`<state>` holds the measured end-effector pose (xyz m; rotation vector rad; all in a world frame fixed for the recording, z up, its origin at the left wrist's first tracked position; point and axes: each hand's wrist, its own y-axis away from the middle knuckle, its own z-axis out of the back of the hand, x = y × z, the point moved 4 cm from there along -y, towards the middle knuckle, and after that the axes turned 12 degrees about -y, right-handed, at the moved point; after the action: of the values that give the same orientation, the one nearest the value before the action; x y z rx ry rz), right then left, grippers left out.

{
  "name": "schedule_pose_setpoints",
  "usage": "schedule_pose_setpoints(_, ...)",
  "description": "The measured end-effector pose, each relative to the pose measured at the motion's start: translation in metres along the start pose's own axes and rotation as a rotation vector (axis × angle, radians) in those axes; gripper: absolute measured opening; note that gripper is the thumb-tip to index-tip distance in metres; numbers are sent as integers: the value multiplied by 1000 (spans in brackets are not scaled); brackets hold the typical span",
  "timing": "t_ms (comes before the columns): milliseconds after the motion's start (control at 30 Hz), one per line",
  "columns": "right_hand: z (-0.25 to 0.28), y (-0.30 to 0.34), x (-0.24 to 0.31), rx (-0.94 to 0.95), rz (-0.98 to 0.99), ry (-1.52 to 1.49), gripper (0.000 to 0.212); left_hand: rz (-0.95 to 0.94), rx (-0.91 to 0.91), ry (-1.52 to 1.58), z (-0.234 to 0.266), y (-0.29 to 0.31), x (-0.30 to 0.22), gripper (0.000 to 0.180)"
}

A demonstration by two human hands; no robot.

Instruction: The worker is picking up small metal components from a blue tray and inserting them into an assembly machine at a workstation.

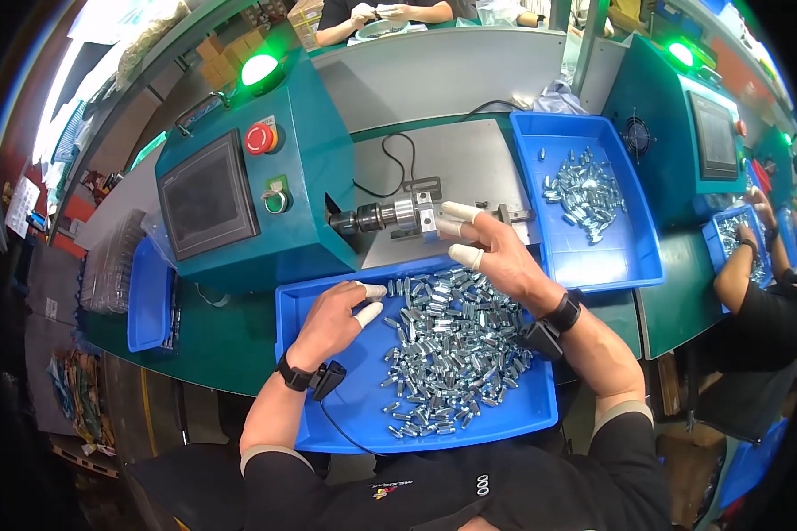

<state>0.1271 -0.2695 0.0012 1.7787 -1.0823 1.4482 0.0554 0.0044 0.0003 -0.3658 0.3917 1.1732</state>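
Silvery metal parts [456, 354] lie in the near blue tray [341, 398]; the left hand [330, 320], loosely curled, is over its far left, the right hand [512, 258], half-spread, beside the metal spindle [374, 218]. Whether the hands grip anything, I cannot tell.

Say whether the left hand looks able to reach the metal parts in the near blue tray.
Probably yes: the left hand is at the blue tray, fingertips beside the metal parts, nothing visibly between.
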Motion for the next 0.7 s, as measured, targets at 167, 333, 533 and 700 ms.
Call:
schedule_pose_setpoints(167, 2, 3, 0, -49, -26, -28, 72, 19, 70, 8, -5, -1, 2, 25)
schedule_pose_setpoints(333, 4, 0, -8, -48, -46, -84, 72, -3, 108, -10, -5, -1, 2, 28)
schedule_pose_setpoints(533, 10, -1, -11, -128, 4, -69, 72, -45, 138, -8, -6, 4, -2, 28)
schedule_pose_setpoints(700, 9, 1, -12, -108, 21, -45, 73, -101, 135, -55, -7, 10, -3, 29)
